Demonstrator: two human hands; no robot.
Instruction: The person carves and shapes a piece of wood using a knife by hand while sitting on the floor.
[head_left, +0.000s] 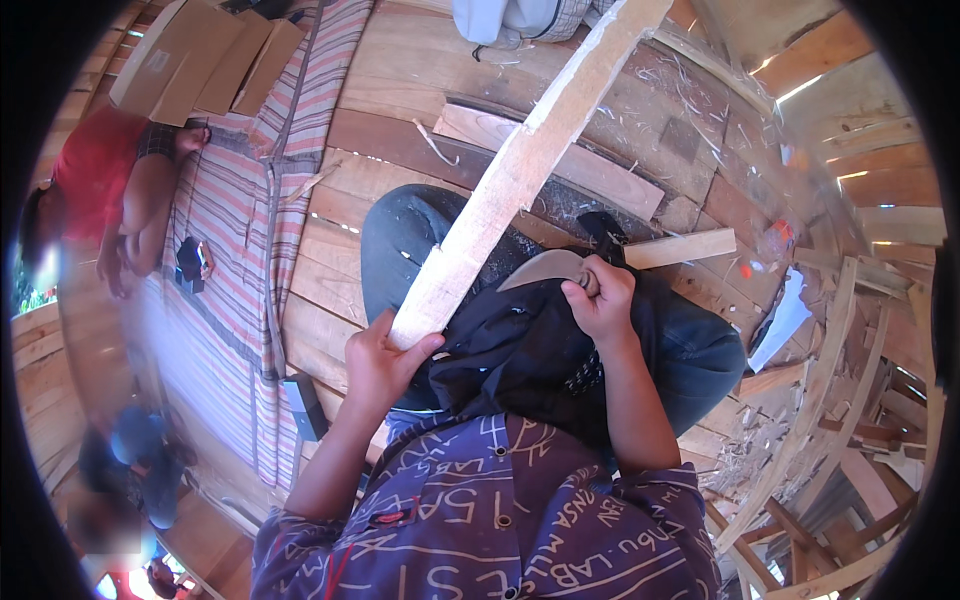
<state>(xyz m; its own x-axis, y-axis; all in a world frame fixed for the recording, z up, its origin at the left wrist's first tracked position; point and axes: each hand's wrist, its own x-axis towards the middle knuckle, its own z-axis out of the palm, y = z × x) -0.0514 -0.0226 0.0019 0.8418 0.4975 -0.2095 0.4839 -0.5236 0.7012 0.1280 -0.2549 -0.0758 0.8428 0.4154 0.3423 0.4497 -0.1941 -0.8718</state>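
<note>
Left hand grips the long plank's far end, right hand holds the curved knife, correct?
Not quite: the head view shows the left hand gripping the long plank at its near end. The right hand does hold the curved knife.

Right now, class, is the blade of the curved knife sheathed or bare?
Bare: the curved knife shows its blade uncovered to the tip, while the right hand grips its handle.

We've got the plank slanting from our left hand up to the right, the knife in our right hand beside it. Behind the plank, a board lies crosswise on the floor. Far left, a person sits by the mat; perhaps a phone lies on it.
</note>
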